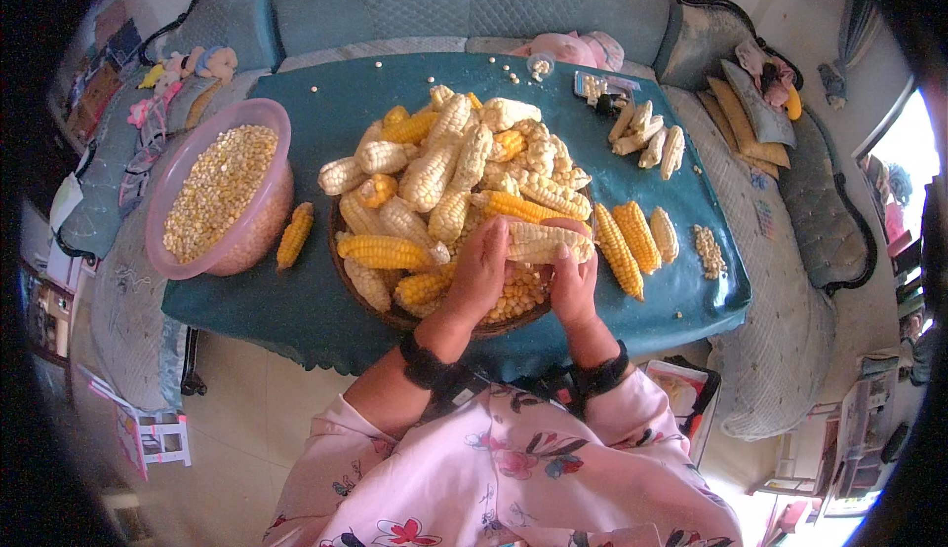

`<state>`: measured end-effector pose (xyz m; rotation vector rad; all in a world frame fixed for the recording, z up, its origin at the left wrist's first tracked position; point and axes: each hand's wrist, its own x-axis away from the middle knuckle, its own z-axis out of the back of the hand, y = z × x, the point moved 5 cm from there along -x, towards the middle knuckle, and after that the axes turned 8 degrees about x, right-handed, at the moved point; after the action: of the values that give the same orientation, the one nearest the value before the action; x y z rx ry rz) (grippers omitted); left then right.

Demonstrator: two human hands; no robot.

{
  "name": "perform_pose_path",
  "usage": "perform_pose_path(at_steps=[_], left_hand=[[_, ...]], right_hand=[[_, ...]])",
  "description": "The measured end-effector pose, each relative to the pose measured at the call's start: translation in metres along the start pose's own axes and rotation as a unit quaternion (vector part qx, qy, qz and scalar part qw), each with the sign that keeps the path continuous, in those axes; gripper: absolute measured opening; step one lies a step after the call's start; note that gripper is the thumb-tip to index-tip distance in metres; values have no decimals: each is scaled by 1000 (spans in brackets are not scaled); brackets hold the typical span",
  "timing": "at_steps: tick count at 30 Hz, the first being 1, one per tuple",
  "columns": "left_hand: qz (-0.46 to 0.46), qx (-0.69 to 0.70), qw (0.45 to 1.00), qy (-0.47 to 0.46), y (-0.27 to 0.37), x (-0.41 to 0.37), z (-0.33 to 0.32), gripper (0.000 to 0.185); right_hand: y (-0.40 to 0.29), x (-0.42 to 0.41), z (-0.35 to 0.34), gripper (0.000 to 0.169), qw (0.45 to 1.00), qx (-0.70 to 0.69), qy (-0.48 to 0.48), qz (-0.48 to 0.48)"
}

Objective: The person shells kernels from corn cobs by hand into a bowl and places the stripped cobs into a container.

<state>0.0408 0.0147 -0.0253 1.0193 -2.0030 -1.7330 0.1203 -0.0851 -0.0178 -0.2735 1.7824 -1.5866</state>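
A pale ear of corn (pixel 546 243) lies sideways between my two hands. My left hand (pixel 485 265) grips its left end, and my right hand (pixel 574 273) holds its right part with the thumb on the kernels. Both hands are over the near right side of a round basket (pixel 344 269) heaped with white and yellow ears. Loose kernels (pixel 518 297) show in the basket below my hands. To the left, a pink plastic basin (pixel 278 177) holds many loose kernels, and a single yellow ear (pixel 296 237) lies between basin and basket.
Right of the basket lie yellow ears (pixel 619 251), a paler ear (pixel 664 234) and a small kernel pile (pixel 709 251). Several bare-looking cobs (pixel 641 132), a clear box (pixel 592 86) and a small cup (pixel 541 66) are farther back. Sofas surround the cloth-covered table (pixel 296 317).
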Motion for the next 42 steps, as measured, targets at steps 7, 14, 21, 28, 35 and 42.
perform_pose_path(at_steps=[7, 14, 21, 28, 35, 42], left_hand=[[73, 40, 997, 3, 3, 2, -1, 36], [157, 145, 977, -8, -3, 5, -3, 38], [230, 199, 952, -28, -18, 8, -2, 38], [206, 205, 953, -82, -19, 10, -9, 39], [200, 289, 929, -113, -12, 9, -18, 41], [232, 228, 944, -60, -14, 9, -10, 35]], right_hand=[[4, 1, 2, 36, 1000, 9, -7, 10], [-9, -3, -1, 44, 991, 37, -125, 37], [-6, -9, -9, 50, 989, -28, -147, 15], [4, -10, -2, 44, 991, -67, -111, -27], [2, -9, 4, 40, 990, -69, -79, -99], [1, -10, -4, 36, 988, -99, -100, -65]])
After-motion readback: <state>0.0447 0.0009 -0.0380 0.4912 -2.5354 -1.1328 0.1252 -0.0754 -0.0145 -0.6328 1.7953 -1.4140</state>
